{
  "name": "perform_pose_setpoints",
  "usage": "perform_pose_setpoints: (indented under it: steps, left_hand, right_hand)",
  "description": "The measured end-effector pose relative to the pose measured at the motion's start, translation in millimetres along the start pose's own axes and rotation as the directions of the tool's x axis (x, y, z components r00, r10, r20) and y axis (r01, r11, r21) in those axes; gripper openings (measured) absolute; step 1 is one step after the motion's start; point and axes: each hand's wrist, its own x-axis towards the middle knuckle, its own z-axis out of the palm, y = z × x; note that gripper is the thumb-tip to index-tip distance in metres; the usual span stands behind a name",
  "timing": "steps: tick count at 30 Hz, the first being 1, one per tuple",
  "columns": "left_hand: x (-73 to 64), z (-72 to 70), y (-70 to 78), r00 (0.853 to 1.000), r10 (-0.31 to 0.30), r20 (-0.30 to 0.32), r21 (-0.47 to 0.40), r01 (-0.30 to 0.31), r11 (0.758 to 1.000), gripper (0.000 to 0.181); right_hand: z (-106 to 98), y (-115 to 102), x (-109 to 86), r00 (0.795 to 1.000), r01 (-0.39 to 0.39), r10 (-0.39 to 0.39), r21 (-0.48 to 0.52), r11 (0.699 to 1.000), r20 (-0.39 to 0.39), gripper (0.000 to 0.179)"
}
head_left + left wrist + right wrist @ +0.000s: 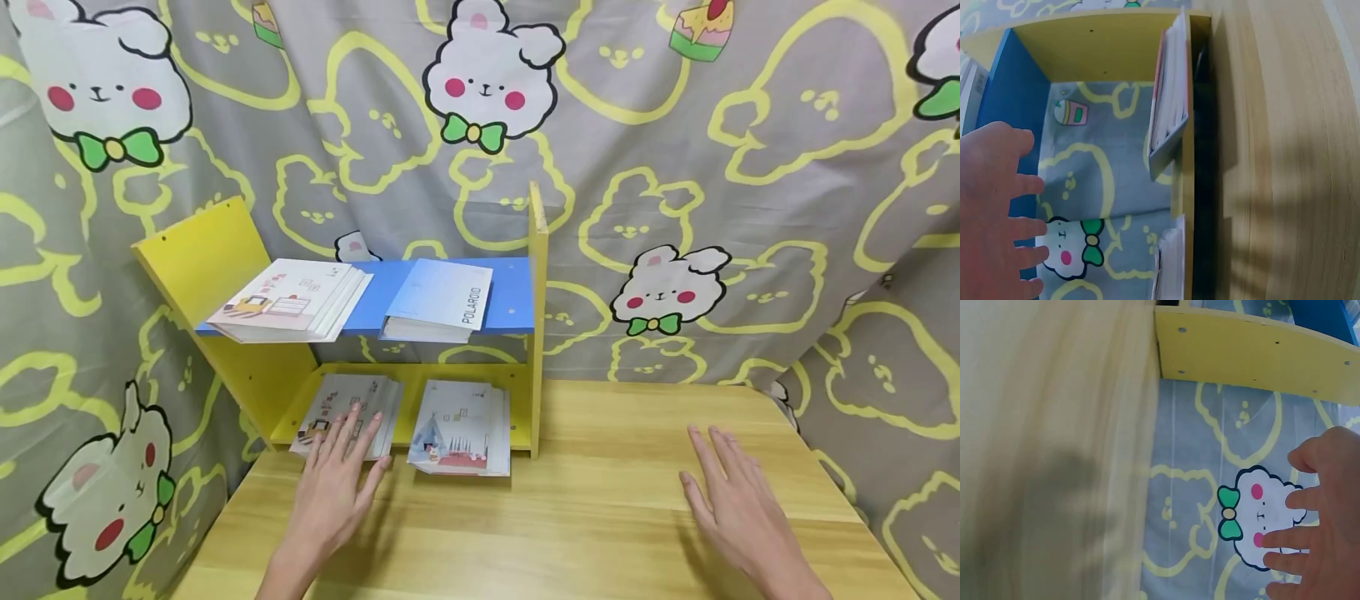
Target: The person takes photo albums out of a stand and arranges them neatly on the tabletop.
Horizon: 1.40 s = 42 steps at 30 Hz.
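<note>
My left hand (328, 500) is held with straight, spread fingers in front of the lower left books (341, 390), partly covering them in the head view. The left wrist view shows that hand (991, 215) holding nothing. Over the right part of the table my right hand (738, 512) has its fingers extended, also with nothing in it. Beside the left hand, white books with a tent picture (453, 417) lean on the lower shelf. Above them, pale books (281, 292) and a blue-and-white book marked POLAROID (442, 292) lie on the blue shelf board (513, 292).
The small bookshelf has yellow side panels (537, 333) and stands at the back left of the wooden table (570, 517). A grey curtain (585, 225) with rabbit prints hangs behind and along the sides. The lower books jut past the shelf's front edge.
</note>
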Motion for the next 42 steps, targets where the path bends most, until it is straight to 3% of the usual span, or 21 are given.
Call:
perform_pose_setpoints:
  steps: [5, 9, 14, 17, 25, 33, 38, 42]
  left_hand:
    - [-0.2, 0.4, -0.1, 1.0, -0.003, -0.021, -0.038, 0.002, 0.999, 0.061]
    - [2.0, -1.8, 0.6, 0.997, 0.005, -0.082, -0.09, -0.012, 0.996, 0.059]
    - [8.0, -4.5, 2.3, 0.975, 0.039, -0.22, -0.171, -0.078, 0.982, 0.055]
    - [11.4, -6.0, 3.5, 0.961, 0.04, -0.272, -0.21, -0.1, 0.972, 0.055]
    - [16.2, -11.2, 5.6, 0.957, -0.014, -0.291, -0.292, -0.075, 0.953, 0.051]
    - [21.2, -13.6, 4.9, 0.924, -0.02, -0.383, -0.384, -0.14, 0.913, 0.046]
    - [27.3, -15.8, 3.3, 0.912, -0.012, -0.41, -0.418, -0.176, 0.891, 0.047]
    - [34.2, -18.2, 4.1, 0.888, 0.008, -0.461, -0.421, -0.227, 0.878, 0.047]
  right_hand:
    - [-3.5, -8.2, 9.3, 0.999, 0.028, -0.026, 0.041, 0.999, -0.047, 0.064]
    - [-6.2, -14.4, 15.8, 0.996, 0.045, -0.039, 0.068, 0.997, -0.085, 0.064]
    - [-7.9, -21.4, 21.3, 0.993, 0.031, -0.017, 0.115, 0.993, -0.12, 0.066]
    - [-7.6, -27.1, 24.9, 0.989, 0.027, -0.004, 0.157, 0.987, -0.146, 0.065]
    - [-4.4, -39.4, 32.9, 0.984, 0.037, 0.01, 0.263, 0.964, -0.177, 0.063]
    - [-2.0, -50.8, 45.9, 0.979, 0.067, -0.002, 0.316, 0.946, -0.201, 0.06]
    - [-2.7, -59.2, 51.1, 0.977, 0.066, 0.009, 0.342, 0.937, -0.214, 0.061]
    - [-4.0, -67.3, 53.8, 0.972, 0.065, 0.024, 0.365, 0.929, -0.233, 0.06]
